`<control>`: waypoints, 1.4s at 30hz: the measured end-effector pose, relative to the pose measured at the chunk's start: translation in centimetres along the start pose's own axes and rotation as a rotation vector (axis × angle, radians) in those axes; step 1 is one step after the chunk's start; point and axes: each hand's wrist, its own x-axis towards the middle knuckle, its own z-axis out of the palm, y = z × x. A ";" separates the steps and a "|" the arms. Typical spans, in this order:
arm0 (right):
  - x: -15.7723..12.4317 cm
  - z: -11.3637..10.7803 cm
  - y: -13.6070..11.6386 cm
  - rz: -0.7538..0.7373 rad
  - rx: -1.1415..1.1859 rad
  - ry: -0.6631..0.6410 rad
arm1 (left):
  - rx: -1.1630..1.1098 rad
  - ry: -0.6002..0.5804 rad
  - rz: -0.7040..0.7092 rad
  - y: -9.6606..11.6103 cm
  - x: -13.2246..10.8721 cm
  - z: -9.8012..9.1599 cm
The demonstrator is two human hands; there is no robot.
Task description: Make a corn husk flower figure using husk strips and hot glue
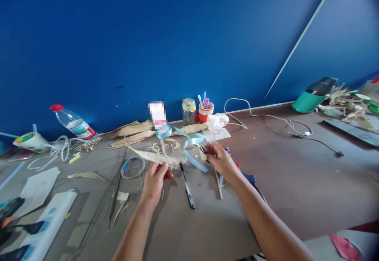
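My left hand [156, 178] pinches a long pale dried husk strip [156, 157] near its right end; the pointed tip reaches up to the left. My right hand [217, 156] is closed at the right, by the light blue ribbon [194, 139]; its fingertips meet a small dark item too small to make out. Between the hands lies a black pen [188, 192]. A thin wooden stick [218, 184] lies just below my right hand. The ribbon roll [164, 132] sits behind the husk strip, and a roll of tape [133, 168] is to its left.
Against the blue wall stand a clear jar [188, 111] and red cups [206, 113]. A plastic bottle [77, 126] leans at the left. A power strip [49, 225] lies front left. Beyond a white cable [266, 115] is a green container [314, 96]. Dark wires [97, 213] cross the table [183, 233].
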 end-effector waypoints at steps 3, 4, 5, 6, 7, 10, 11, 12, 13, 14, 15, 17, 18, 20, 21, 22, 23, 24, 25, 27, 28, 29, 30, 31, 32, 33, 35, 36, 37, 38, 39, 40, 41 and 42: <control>-0.6 -0.3 -1.1 0.125 0.587 -0.151 | -0.050 -0.007 -0.012 0.1 0.0 0.1; -0.8 -0.3 -1.4 0.165 0.743 -0.193 | -0.061 -0.011 -0.017 0.2 0.0 0.2; -1.0 -0.3 -1.6 0.208 0.875 -0.232 | -0.069 -0.014 -0.022 0.2 0.0 0.2; -1.1 -0.3 -1.7 0.255 0.985 -0.274 | -0.075 -0.015 -0.026 0.2 0.0 0.3; -1.2 -0.2 -1.7 0.303 1.074 -0.320 | -0.079 -0.014 -0.028 0.2 0.0 0.3; -1.2 0.0 -1.6 0.447 1.219 -0.433 | -0.083 0.000 -0.034 0.2 -0.1 0.3; -1.2 0.0 -1.5 0.491 1.231 -0.449 | -0.084 0.004 -0.037 0.2 -0.1 0.3; -1.1 -0.1 -1.5 0.529 1.228 -0.454 | -0.086 0.006 -0.040 0.2 -0.1 0.3; -1.1 -0.1 -1.5 0.558 1.215 -0.454 | -0.090 0.009 -0.043 0.2 -0.1 0.3; -1.1 -0.3 -1.5 0.574 1.191 -0.453 | -0.094 0.013 -0.044 0.3 -0.1 0.3; -1.1 -0.4 -1.6 0.577 1.159 -0.441 | -0.102 0.017 -0.045 0.4 -0.1 0.2; -1.2 -0.7 -1.8 0.569 1.065 -0.382 | -0.132 0.010 -0.049 0.6 -0.2 0.2; -1.3 -0.8 -1.9 0.562 0.999 -0.344 | -0.159 -0.016 -0.056 0.8 -0.4 0.2; -1.4 -0.9 -2.2 0.525 0.806 -0.297 | -0.217 -0.128 -0.086 1.1 -0.8 0.2; -1.6 -0.8 -2.3 0.482 0.684 -0.286 | -0.236 -0.210 -0.107 1.2 -1.1 0.2; -1.7 -0.7 -2.4 0.421 0.550 -0.274 | -0.238 -0.291 -0.132 1.3 -1.3 0.3; -1.9 -0.6 -2.5 0.347 0.411 -0.262 | -0.227 -0.349 -0.155 1.4 -1.6 0.5; -2.1 -0.4 -2.6 0.276 0.285 -0.260 | -0.208 -0.377 -0.177 1.4 -1.8 0.7; -2.3 -0.3 -2.7 0.218 0.187 -0.281 | -0.186 -0.374 -0.197 1.3 -1.9 1.0; -2.7 -0.1 -2.9 0.150 0.083 -0.369 | -0.155 -0.333 -0.223 1.2 -2.1 1.4; -2.8 -0.1 -2.9 0.129 0.060 -0.420 | -0.151 -0.330 -0.233 1.1 -2.1 1.6; -2.9 -0.1 -2.9 0.112 0.043 -0.456 | -0.157 -0.339 -0.236 1.1 -2.1 1.7; -2.9 -0.2 -2.8 0.094 0.023 -0.469 | -0.175 -0.351 -0.231 1.0 -2.0 1.7; -2.8 -0.4 -2.7 0.080 0.000 -0.467 | -0.208 -0.349 -0.214 1.0 -1.8 1.7; -2.6 -0.7 -2.5 0.072 -0.019 -0.466 | -0.253 -0.328 -0.187 1.0 -1.6 1.5; -2.4 -1.1 -2.3 0.074 -0.030 -0.475 | -0.307 -0.286 -0.150 1.0 -1.4 1.3; -1.9 -2.1 -2.1 0.100 -0.012 -0.485 | -0.424 -0.178 -0.071 0.9 -0.8 0.8; -1.8 -2.6 -2.0 0.115 0.026 -0.482 | -0.475 -0.134 -0.040 0.9 -0.5 0.6; -1.7 -3.1 -2.0 0.122 0.091 -0.467 | -0.514 -0.099 -0.019 0.9 -0.2 0.5; -1.6 -3.4 -2.1 0.119 0.177 -0.452 | -0.543 -0.079 -0.010 0.8 -0.1 0.4; -1.7 -3.6 -2.2 0.108 0.270 -0.446 | -0.560 -0.071 -0.011 0.8 0.0 0.4; -1.8 -3.7 -2.3 0.093 0.345 -0.472 | -0.570 -0.071 -0.018 0.8 0.0 0.5; -1.9 -3.7 -2.4 0.082 0.380 -0.536 | -0.579 -0.078 -0.027 0.8 0.0 0.6; -2.0 -3.6 -2.4 0.076 0.361 -0.625 | -0.589 -0.083 -0.029 0.8 -0.1 0.6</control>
